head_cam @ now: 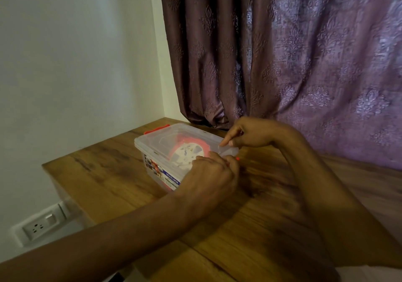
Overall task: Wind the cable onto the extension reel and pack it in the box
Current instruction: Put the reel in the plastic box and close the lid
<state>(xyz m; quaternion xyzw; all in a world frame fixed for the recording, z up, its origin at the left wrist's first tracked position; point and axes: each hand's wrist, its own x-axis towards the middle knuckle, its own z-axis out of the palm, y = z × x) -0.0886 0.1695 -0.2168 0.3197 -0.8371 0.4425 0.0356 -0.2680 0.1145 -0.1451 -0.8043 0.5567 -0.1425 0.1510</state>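
Head view looks down on a clear plastic box [165,151] standing on a wooden table [239,227], with its lid [174,136] on. Through the lid a red and white reel [187,151] shows inside the box, just left of both hands. At the box's near right end the left hand [212,173] has its fingers curled against the end of the box, where a bit of a red latch [237,158] shows at its fingertips; whether it grips the latch I cannot tell. Just above it the right hand [248,132] presses its fingertips on the lid's right edge. At the end far from the hands sits another red latch [156,129]. Behind the hands hangs a purple curtain [282,53]. Below the left forearm, a wall socket [39,225].
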